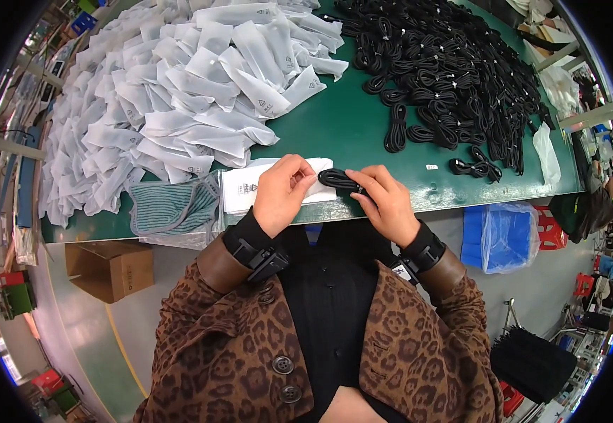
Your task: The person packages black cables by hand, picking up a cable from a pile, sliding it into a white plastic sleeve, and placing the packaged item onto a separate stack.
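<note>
Roughly midway, it seems, the work stands with plenty on both sides: a broad heap of pouches (pixel 201 92), which look finished though their contents hardly show, covers the left of the table (pixel 313 127), while a big pile of bare cables (pixel 454 84) at the right is yet to be handled. The coil (pixel 335 180) in hand is out over the right end of the flat bag stack (pixel 238 194) and does not look bagged yet. The right hand (pixel 389 204) pinches it between thumb and fingers; the left hand (pixel 282 194) is at the stack with thumb and forefinger close together, but whether they grip a bag I cannot tell. Both hands work right at the near edge, so there is little surface below them. A ribbed cloth (pixel 172 208) hems in the stack's left side. Open green runs up between the heaps and widens right of the hands, broken by a small tag (pixel 431 167) and a stray coil pair (pixel 475 167).
</note>
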`<state>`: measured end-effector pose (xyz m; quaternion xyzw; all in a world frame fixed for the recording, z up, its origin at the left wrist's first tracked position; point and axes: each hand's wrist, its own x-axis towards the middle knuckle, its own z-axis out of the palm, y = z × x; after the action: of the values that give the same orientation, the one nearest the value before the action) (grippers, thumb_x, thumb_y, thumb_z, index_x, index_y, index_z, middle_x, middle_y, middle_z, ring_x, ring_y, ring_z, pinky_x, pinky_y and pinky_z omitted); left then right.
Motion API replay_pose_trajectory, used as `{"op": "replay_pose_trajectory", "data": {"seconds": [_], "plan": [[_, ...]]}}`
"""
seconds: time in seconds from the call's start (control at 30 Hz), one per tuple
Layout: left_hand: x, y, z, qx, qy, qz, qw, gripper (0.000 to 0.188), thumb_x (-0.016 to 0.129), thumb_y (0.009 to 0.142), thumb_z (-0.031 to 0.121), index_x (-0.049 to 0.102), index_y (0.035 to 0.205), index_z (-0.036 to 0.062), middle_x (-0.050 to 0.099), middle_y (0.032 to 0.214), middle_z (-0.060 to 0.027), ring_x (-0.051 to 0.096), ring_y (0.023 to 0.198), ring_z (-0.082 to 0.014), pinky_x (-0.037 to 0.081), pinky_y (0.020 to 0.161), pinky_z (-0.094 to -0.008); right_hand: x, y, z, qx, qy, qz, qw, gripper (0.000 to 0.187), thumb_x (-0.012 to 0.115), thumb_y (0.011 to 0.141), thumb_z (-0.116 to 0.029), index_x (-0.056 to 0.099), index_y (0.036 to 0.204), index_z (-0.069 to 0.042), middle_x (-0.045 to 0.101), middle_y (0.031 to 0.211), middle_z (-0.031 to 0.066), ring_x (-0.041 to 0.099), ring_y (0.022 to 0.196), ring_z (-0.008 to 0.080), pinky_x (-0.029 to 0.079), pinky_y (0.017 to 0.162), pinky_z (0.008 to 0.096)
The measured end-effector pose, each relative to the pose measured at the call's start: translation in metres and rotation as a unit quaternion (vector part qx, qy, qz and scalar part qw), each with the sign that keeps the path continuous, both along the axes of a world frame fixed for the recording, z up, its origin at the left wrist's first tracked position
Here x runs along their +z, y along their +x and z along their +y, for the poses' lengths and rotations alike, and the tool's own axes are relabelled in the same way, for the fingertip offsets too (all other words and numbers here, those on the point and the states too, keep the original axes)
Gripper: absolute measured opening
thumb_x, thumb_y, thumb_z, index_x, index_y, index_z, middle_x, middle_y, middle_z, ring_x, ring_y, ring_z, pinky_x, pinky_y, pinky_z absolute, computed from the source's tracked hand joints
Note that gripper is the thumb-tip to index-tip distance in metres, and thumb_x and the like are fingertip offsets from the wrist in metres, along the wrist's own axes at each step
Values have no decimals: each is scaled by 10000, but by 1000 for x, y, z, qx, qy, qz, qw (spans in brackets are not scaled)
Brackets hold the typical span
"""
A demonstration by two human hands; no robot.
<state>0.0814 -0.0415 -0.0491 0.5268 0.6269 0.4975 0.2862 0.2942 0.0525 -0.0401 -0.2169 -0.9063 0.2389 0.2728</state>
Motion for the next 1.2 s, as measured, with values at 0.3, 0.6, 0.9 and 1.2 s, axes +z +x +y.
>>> {"op": "replay_pose_trajectory", "data": {"seconds": [0.3, 0.6, 0.9, 1.2], "plan": [[23, 2, 11, -75, 123, 120, 982, 90, 659, 819, -18, 589, 875, -6, 561, 883, -137, 577, 807, -323, 479, 706, -369, 11, 4, 20, 57, 70, -8, 996, 453, 740, 772, -36, 649, 1214, -75, 600, 968, 118, 624, 823, 297, 527, 673, 384], [16, 0, -8, -89, 138, 193, 967, 96, 671, 777, -45, 593, 817, -5, 585, 835, -147, 578, 773, -320, 472, 672, -374, -9, -4, -6, 115, -139, -8, 984, 271, 674, 903, -172, 648, 1151, -65, 622, 943, 144, 641, 877, 352, 519, 732, 423], [24, 0, 9, -74, 98, 48, 991, 71, 649, 796, -52, 593, 817, -13, 620, 869, -125, 626, 810, -219, 517, 736, -315, 26, -1, 6, 168, 6, 44, 985, 320, 688, 872, -79, 602, 1179, -55, 525, 1031, 117, 600, 878, 326, 501, 722, 395], [29, -10, 15, -126, 32, -66, 989, 78, 654, 846, -2, 578, 862, -9, 634, 1020, -132, 634, 929, -219, 519, 841, -315, 43, -11, 10, 211, 39, 102, 971, 252, 694, 862, -46, 580, 1085, -32, 522, 1074, 130, 575, 944, 313, 498, 770, 378]]}}
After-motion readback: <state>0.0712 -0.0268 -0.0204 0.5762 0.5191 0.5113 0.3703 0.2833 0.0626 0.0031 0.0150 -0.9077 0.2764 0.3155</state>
